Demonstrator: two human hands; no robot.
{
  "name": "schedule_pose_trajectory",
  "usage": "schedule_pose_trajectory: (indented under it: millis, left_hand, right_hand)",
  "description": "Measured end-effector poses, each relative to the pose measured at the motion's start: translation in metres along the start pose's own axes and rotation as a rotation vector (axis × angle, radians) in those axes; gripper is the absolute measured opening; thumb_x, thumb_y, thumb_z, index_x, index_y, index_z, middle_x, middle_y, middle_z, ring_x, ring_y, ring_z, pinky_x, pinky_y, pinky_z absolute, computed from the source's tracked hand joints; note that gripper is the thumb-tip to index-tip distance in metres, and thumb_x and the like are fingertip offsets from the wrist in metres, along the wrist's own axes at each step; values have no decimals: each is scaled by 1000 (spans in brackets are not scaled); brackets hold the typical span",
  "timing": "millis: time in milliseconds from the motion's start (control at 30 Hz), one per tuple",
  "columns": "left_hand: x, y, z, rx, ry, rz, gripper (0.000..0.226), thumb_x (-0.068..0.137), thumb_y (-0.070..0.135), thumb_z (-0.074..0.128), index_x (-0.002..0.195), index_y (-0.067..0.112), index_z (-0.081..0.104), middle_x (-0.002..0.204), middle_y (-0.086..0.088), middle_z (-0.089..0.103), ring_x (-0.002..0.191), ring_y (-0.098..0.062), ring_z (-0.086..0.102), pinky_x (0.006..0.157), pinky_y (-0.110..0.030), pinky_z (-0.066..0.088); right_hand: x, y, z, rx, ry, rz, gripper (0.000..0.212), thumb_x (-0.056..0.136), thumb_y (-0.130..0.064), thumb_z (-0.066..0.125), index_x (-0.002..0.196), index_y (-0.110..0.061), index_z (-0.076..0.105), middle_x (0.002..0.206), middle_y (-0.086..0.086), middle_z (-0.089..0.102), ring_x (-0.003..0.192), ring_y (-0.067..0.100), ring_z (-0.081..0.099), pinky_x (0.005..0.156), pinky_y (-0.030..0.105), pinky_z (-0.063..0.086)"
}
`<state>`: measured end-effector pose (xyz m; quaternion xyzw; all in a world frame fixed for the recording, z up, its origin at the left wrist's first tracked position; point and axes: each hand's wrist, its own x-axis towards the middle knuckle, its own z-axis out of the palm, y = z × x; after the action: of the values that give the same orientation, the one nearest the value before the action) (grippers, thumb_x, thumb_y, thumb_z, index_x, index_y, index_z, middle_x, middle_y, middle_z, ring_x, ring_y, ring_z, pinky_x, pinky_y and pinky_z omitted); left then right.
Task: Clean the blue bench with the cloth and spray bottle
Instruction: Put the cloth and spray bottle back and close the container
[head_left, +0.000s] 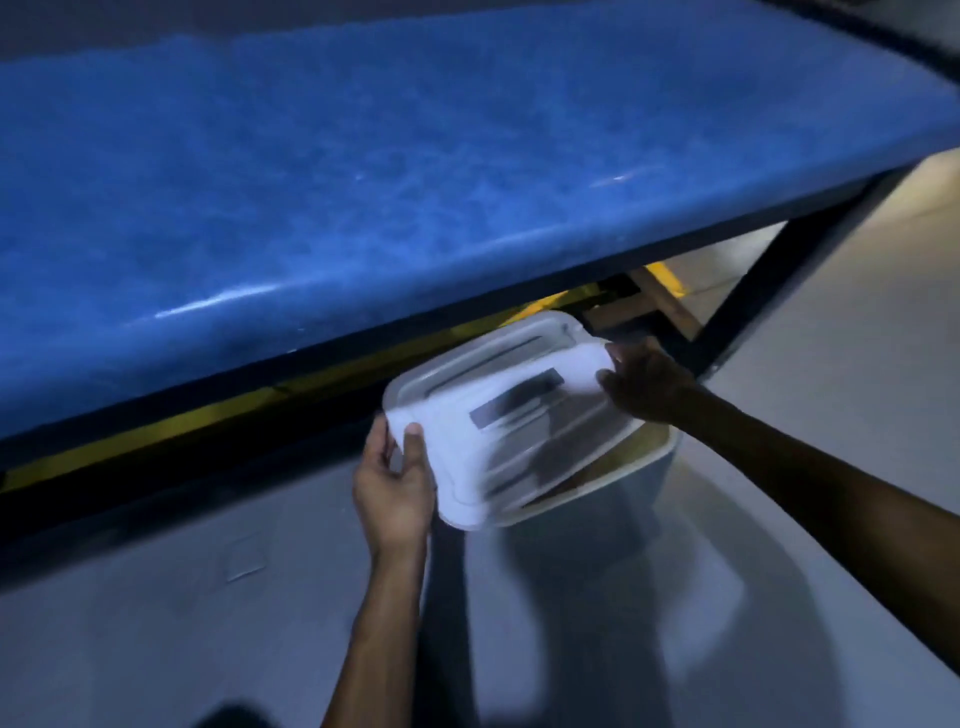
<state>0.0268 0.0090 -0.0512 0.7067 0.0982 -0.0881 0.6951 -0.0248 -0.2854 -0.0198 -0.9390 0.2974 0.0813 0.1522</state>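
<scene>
two hands (519, 441) grip my bin lid (498, 415), tilted over tub (649, 467) below worktop (363, 171); cloth, bottle unseen.

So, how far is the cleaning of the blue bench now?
Nothing looks cleaned yet. The left hand and right hand hold the lid of a plastic box on the floor. No cloth or spray bottle is visible; the whole blue bench remains.

lid (498, 415): motion-blurred | box (644, 467): contents hidden | bench (363, 171): ends cropped
</scene>
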Motion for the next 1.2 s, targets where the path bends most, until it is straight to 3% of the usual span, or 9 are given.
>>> schedule_pose_trajectory:
  millis: [200,433,533,667,733,800,1000,1067,1200]
  left_hand:
    - [1,-21,43,503,-156,207,52,105,36,55,154,23,49,142,-8,67,139,-29,58,114,-50,46]
    - [15,-50,50,474,-137,188,53,106,40,53,156,23,46,164,-17,38,154,-31,34,125,-37,27]
    - [19,-53,52,360,-225,111,53,106,38,53,157,26,43,151,-23,53,139,-48,49,117,-60,41]
    - [12,-37,53,157,-174,-137,69,102,39,62,162,30,28,147,-29,54,123,-44,63,105,-58,51]
    - [14,-29,44,31,-117,-344,59,102,50,57,152,21,45,148,-13,59,123,-32,65,100,-50,55]
    - [15,-22,33,-86,-140,-476,39,107,50,46,119,20,67,129,-3,69,98,-16,68,75,-33,54]
    - [10,-23,31,-128,-127,-434,36,108,6,49,141,12,62,127,-13,71,113,-31,70,66,-27,61]
    - [6,-24,32,-163,-113,-418,36,106,6,53,141,13,61,118,-16,72,98,-30,72,57,-24,62]
    - [3,-33,34,-67,-119,-305,32,104,17,60,136,13,60,96,-13,75,73,-20,70,67,-31,64]
  right_hand:
    - [-5,65,16,69,-39,187,43,98,-38,53,135,-15,54,137,20,51,121,39,54,97,44,47]
    - [-9,66,34,8,-11,116,57,105,-47,39,154,-18,29,151,18,29,139,40,34,110,55,42]
    - [0,68,35,112,-69,102,56,105,-41,42,154,-16,30,149,21,38,132,39,45,105,48,46]
    - [4,76,27,612,-143,289,62,99,-43,59,150,-14,39,139,15,52,112,31,60,78,28,46]
    - [7,80,19,758,-141,353,31,100,-46,56,111,-18,65,118,13,61,93,25,64,70,29,49]
    - [10,81,13,889,-84,436,31,104,-39,48,83,-20,61,105,14,63,86,25,62,70,31,50]
    - [1,81,12,1018,-88,391,28,100,-13,52,79,-3,67,74,10,66,66,19,63,57,26,51]
    - [-2,82,11,1015,-97,348,33,98,-7,54,66,-7,62,64,9,58,58,19,58,50,26,46]
    - [5,77,16,800,-25,260,8,100,-8,57,94,-6,62,90,9,54,85,25,54,69,33,45]
